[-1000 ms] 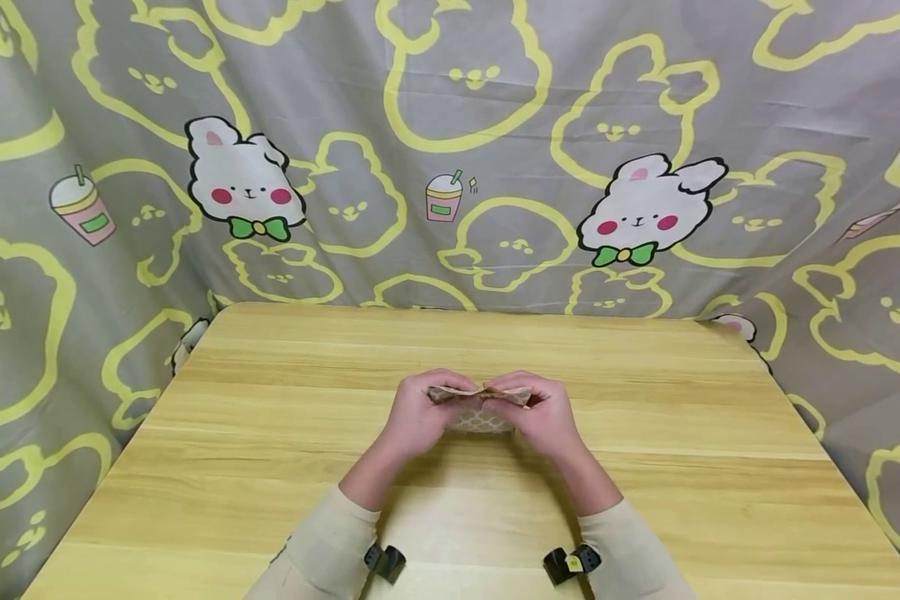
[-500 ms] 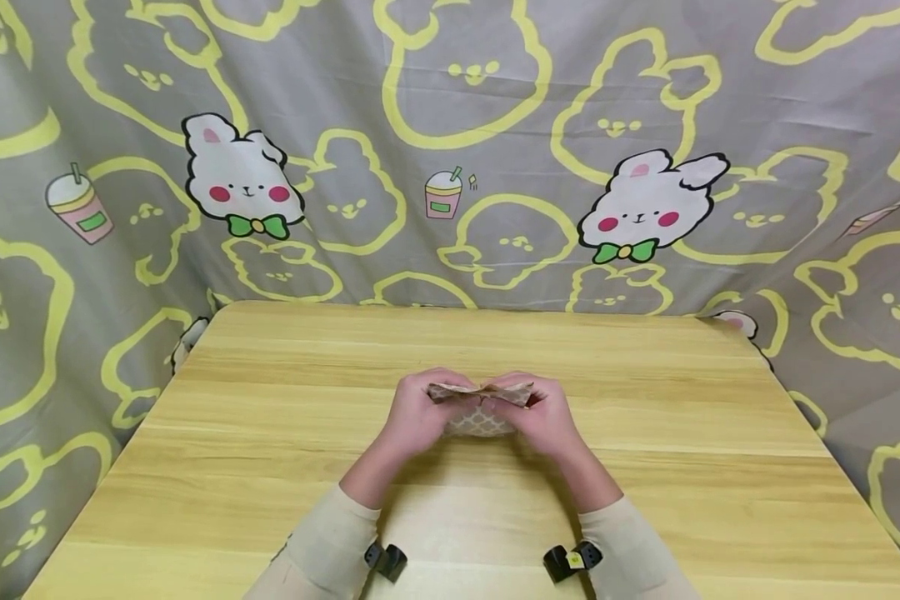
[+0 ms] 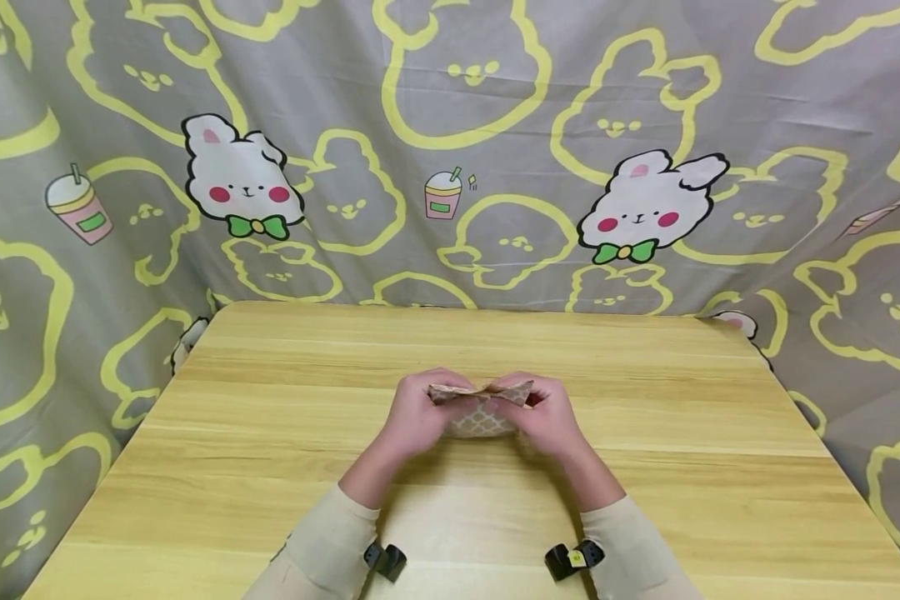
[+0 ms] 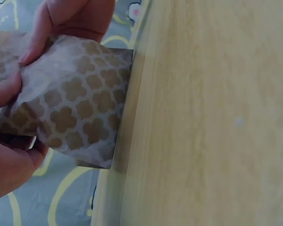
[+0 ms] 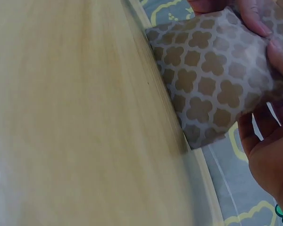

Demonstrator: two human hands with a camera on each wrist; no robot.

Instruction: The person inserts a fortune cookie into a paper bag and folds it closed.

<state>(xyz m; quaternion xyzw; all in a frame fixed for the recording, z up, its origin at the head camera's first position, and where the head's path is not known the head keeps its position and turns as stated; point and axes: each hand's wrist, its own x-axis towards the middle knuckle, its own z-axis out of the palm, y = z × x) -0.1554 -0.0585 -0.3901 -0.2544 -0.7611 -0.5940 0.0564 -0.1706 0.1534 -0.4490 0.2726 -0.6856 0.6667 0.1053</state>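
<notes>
Very little has moved since a second ago: the patterned paper bag [image 3: 480,421] shows slightly more of its front below the thumbs, while both hands keep nearly the same place around it. Brown with a pale lattice of four-lobed shapes, it is upright above the middle of the worktop [image 3: 270,400], its upper edge creased and dipping between the hands. Its lower edge meets the worktop in both wrist views. At the bag's left side the left hand [image 3: 420,412] is clamped on it; at its right side the right hand [image 3: 547,412] grips likewise, both thumbs on its near face with tips close together. Nearer the wearer than the bag are two beige sleeves [image 3: 326,533], each with a black device [image 3: 386,561] on its inner side. Beyond the bag and the worktop hangs grey cloth [image 3: 495,108] printed with yellow outlines and white rabbits.
</notes>
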